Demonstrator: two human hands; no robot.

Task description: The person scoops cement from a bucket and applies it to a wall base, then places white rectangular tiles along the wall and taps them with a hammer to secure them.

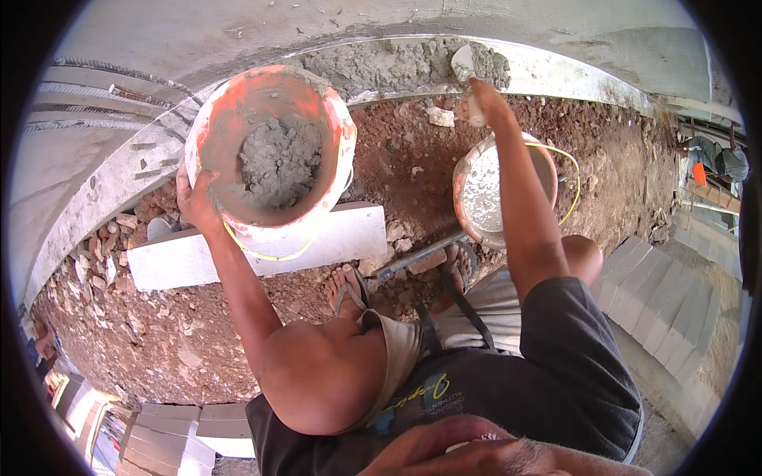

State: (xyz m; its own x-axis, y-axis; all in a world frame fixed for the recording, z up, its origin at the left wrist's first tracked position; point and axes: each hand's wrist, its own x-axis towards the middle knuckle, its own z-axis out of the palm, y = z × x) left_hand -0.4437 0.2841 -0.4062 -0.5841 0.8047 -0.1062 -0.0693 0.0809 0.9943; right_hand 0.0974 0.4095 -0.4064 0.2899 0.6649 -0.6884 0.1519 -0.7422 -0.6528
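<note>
My left hand (198, 194) grips the rim of a red, mortar-smeared bucket (337, 143) at the left. Grey mortar (282, 163) lies inside it, and a white block (171, 262) is just below it. My right hand (488, 103) is closed on a trowel (463, 63), whose blade touches a band of rough mortar (373, 63) along the white ledge (571, 79) at the wall's base. Under my right forearm stands a second bucket (468, 210) with a yellow handle, its inside coated in pale, watery residue; my arm hides part of it.
Steel rebars (103, 91) run along the left wall. Rubble and reddish soil (397, 139) surround my sandalled feet (349, 293). A dark bar (421, 254) lies near my toes. Stacked grey blocks (651, 301) stand at right, more (163, 440) at lower left.
</note>
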